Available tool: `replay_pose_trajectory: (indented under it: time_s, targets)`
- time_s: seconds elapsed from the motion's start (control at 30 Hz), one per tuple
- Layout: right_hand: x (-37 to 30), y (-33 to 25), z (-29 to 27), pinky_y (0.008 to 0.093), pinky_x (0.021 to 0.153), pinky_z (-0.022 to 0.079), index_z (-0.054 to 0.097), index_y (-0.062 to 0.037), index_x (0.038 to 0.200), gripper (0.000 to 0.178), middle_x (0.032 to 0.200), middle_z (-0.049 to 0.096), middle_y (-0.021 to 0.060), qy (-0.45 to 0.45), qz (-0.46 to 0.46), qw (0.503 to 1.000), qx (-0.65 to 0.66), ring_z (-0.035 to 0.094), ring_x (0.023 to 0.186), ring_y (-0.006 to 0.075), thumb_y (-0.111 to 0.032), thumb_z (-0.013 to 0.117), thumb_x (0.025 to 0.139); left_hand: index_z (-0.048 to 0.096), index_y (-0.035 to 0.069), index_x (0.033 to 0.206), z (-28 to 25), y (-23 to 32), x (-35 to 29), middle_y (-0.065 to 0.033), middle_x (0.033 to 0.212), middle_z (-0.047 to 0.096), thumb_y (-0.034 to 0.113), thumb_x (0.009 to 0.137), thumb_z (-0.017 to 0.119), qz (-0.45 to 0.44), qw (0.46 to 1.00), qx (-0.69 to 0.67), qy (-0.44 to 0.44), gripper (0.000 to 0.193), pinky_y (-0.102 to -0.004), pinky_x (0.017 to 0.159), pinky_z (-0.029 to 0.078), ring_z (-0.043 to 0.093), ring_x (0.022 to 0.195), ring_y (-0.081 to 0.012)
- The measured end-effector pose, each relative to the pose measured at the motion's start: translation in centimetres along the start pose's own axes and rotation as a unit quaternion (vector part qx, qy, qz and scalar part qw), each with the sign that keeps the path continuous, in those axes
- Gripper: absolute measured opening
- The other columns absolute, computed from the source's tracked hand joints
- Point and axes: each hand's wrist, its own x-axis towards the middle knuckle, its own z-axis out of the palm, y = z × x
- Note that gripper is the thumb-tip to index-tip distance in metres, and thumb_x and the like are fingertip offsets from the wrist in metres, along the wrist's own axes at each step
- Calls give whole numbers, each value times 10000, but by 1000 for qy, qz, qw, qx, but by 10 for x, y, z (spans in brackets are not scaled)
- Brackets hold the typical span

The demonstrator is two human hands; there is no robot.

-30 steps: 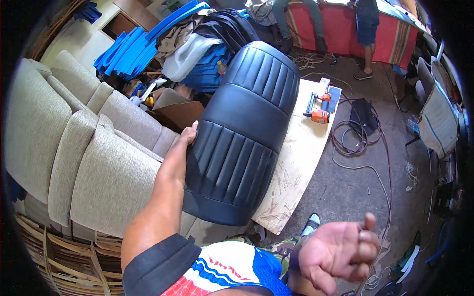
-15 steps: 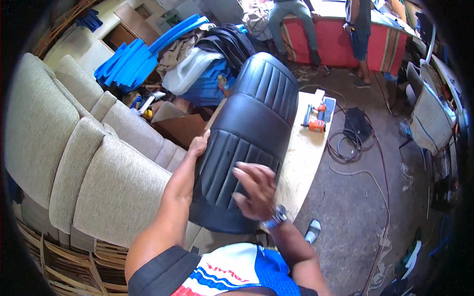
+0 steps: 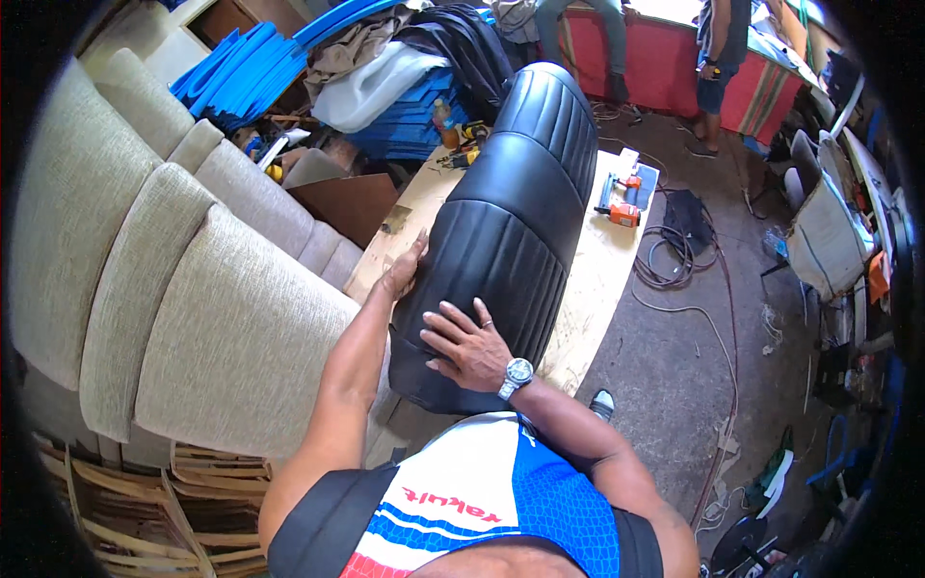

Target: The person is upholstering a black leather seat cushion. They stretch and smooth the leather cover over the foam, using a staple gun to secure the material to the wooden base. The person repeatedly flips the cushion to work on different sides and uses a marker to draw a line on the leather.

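A long black motorcycle-style seat cushion [image 3: 525,173] with ribbed, stitched panels lies lengthwise on a pale plywood worktop [image 3: 602,265] in front of me. My left hand [image 3: 405,268] holds the cushion's left edge, its fingers partly hidden against the side. Flat on the near ribbed part rests my right hand [image 3: 470,349], fingers spread, with a ring and a wristwatch showing. To the right of the cushion, an orange staple gun [image 3: 624,200] lies on the worktop.
Beige upholstered sofa cushions [image 3: 241,337] stand close on the left. Beyond the worktop are stacked blue pieces [image 3: 400,135] and a bottle [image 3: 445,125]. Coiled hose [image 3: 670,260] lies on the floor at right. Two people are at the back by a red-covered table [image 3: 665,58].
The cushion has turned, showing more of its right ribbed side and uncovering worktop at left. My right hand has come down onto it. My left hand stays at the left edge.
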Motion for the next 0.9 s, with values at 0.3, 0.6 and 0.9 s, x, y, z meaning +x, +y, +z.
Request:
replay_pose_trajectory:
  time_s: [0.3,0.6,0.9]
  targets:
    - [-30,26,-66,569,1217,32,575,-230,1391,497,1522,471,10,8,141,989,-53,330,1473,232,-460,582,950,584,17,1334,97,49,41,-135,1189,646,812,873,452,25,987,151,-54,928,-415,791,530,614,980,-278]
    - [-65,32,-79,559,1225,-12,605,-245,1369,454,1520,476,7,24,183,983,-24,291,1491,240,-408,559,948,657,61,820,152,53,94,41,685,535,476,878,743,106,992,-34,-62,427,-266,465,311,430,567,-45]
    - [-77,38,-77,538,1205,190,597,-119,1363,483,1485,491,154,154,201,967,37,403,1418,356,-424,513,997,712,6,975,185,84,71,9,805,645,283,917,714,177,982,-34,-47,283,-233,656,441,543,717,-71]
